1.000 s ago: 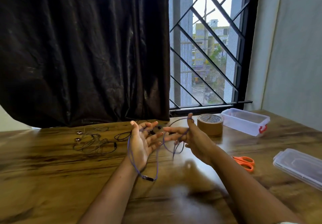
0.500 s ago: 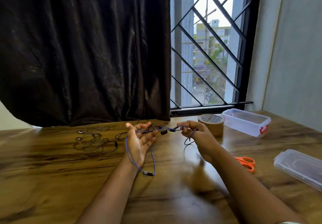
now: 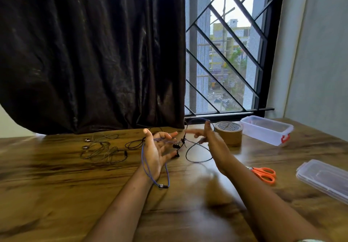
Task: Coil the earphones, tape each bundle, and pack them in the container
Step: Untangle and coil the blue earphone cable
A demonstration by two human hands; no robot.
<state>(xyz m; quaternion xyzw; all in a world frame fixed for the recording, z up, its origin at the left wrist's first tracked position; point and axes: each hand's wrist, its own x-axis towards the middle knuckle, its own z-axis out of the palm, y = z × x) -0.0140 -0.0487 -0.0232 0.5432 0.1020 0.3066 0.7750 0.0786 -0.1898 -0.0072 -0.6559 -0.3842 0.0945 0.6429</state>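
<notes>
Dark curtain (image 3: 94,53), barred window (image 3: 226,62) with buildings beyond, wooden table (image 3: 56,194), orange scissors (image 3: 263,174) lying on it, pale wall (image 3: 320,53)

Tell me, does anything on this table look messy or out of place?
Only the thin dark earphone cables, sprawled in a loose tangle on the left of the wooden table. The clear plastic lid lies apart from its clear plastic container. Nothing looks spilled or broken.
</notes>
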